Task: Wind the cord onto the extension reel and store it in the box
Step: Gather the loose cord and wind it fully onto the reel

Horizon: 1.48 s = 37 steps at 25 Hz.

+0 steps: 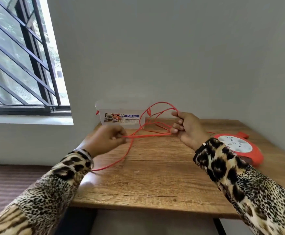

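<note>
**Cord held between both hands above the table; reel and box set down apart**

The left hand [107,139] is closed, with fingertips pinching the red cord [148,135] at the point where several strands meet. From this pinch, a short run of strands passes nearly level across to the right hand [187,129].

The right hand is curled into a loose fist with its palm side toward the left. It grips a bundle of loose loops; the loops rise above the fist and arch to the left, in front of the wall [172,56]. Lower loops hang from the same fist toward the tabletop.

One strand drops from the left-hand pinch, curves down across the table [155,180], and runs toward the near-left edge, where it passes behind the left sleeve [67,170]. Its end is hidden.

The reel [236,146] lies flat on the table at the right, just beyond the right wrist. Its body is red and its white face, with sockets, points up. A thin strand of cord reaches it from the direction of the right hand. How much cord is wound on it cannot be seen.

The box [121,116] is clear plastic with a printed label. It stands at the far-left corner of the table, against the wall and behind the loops. Whether its lid is on cannot be determined.

A barred window [19,56] occupies the left wall.
</note>
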{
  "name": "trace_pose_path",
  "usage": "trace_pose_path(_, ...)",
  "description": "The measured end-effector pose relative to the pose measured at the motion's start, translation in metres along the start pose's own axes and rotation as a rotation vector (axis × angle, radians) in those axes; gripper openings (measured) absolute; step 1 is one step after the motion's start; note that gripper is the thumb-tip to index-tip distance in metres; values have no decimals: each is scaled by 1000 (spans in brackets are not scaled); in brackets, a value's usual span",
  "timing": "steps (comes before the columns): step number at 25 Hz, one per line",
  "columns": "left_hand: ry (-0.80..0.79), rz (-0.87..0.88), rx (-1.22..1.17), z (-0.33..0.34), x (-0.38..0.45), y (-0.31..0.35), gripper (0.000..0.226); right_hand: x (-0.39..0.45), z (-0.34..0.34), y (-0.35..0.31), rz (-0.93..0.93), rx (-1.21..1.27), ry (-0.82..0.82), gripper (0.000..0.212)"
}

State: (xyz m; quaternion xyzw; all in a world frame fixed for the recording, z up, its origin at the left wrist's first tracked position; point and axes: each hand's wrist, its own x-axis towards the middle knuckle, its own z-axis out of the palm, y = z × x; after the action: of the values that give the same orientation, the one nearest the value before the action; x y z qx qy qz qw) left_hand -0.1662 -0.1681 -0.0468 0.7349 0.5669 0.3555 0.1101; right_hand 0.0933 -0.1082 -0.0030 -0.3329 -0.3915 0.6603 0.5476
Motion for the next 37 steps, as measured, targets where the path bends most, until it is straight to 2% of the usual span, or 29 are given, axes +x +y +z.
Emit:
trace_pose_path(4,250,-8,318,-28,-11,-33,16,12,-25,24,-34,-129,42,21)
trace_pose_path(8,457,-294,297,-49,-22,-67,6,21,-59,41,-73,-518,116,16)
trace_pose_path(10,519,-440,262,-51,-18,-77,18,18,-68,52,-43,-752,82,18)
trace_pose_path(12,449,-509,217,-44,-12,-81,26,14,-68,59,-142,-1027,38,20)
trace_pose_path(15,169,-441,173,-23,-6,-71,14,8,-53,68,-352,-1384,-81,23)
trace_pose_path(17,-50,-433,297,-4,-4,-58,39,4,-38,78,-398,-1484,-170,25)
trace_pose_path(18,-86,-445,374,4,-3,-54,47,2,-31,82,-410,-1506,-197,27)
trace_pose_path(19,-58,-442,399,11,-2,-51,40,0,-25,86,-436,-1514,-210,30)
trace_pose_path(21,37,-398,409,15,0,-47,10,-3,-20,90,-540,-1512,-210,34)
trace_pose_path(24,100,-460,571,1,-6,-55,14,-2,-23,86,-637,-1498,-193,35)
trace_pose_path(28,177,-782,615,-31,-23,-76,23,0,-25,86,-601,-1477,-209,31)
trace_pose_path(31,106,-846,555,-39,-23,-70,23,2,-17,91,-616,-1480,-266,28)
trace_pose_path(34,-96,-769,526,-32,-10,-43,16,8,-4,97,-584,-1418,-271,18)
trace_pose_path(37,-202,-614,663,-24,1,-18,32,11,-1,95,-552,-1319,-214,8)
